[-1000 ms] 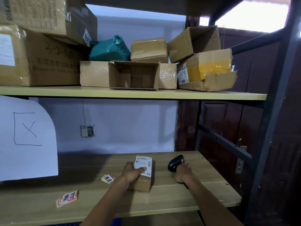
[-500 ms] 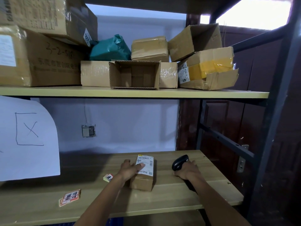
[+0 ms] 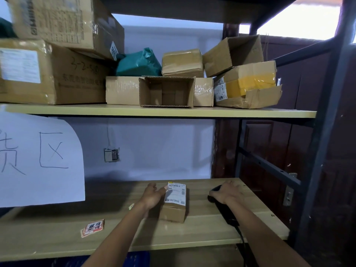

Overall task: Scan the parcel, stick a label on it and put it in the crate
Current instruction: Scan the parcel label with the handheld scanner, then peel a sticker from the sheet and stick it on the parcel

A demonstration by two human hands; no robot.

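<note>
Cardboard parcel (image 3: 172,208) sitting on the wooden lower shelf (image 3: 57,239), roughly mid-depth, white shipping sticker (image 3: 175,193) facing up. Left hand (image 3: 154,195) resting against its left side, fingers loose and spread, thumb tip touching the sticker's edge, not really gripping anything. Right hand (image 3: 226,193) wrapping over the head of a black scanner (image 3: 224,209), fingers curled around it and hiding most of the head; handle lying on the shelf, pointing back toward the front edge, cable dropping off the lip.

Hard to read: print on the sticker too small and blurry. Small red-and-white labels (image 3: 93,227) lying well left of the parcel near the front edge; another scrap (image 3: 131,206) peeking out just behind the left wrist, mostly covered. White paper sign (image 3: 38,158) hanging over the left part, cut off by the frame. Something blue (image 3: 134,259) showing under the shelf, can't tell what.

Plenty of bare wood between parcel and scanner, and left of the labels. Dark metal upright (image 3: 317,170) closing the right end.
</note>
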